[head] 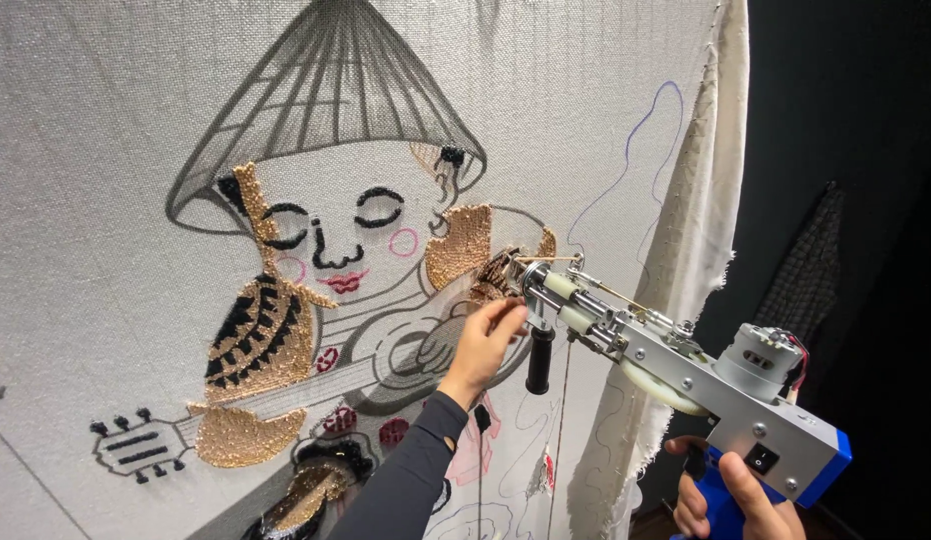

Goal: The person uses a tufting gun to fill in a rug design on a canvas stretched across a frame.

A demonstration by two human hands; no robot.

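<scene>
Head view: your right hand (730, 500) is gripping the blue handle of the tufting gun (675, 365); your left hand (482, 340), fingers curled, is pinching beside its needle tip on the stretched cloth (105, 120). Fingers this near risk being struck.

1. The left hand (482, 342) is raised at the end of an outstretched arm in a dark grey sleeve (410, 478), just left of the tufting gun (675, 375).
2. Its fingers (505, 318) are curled towards the gun's front end; contact cannot be judged.
3. The right hand (733, 500) is wrapped around the gun's blue rear grip, below the gun body.
</scene>
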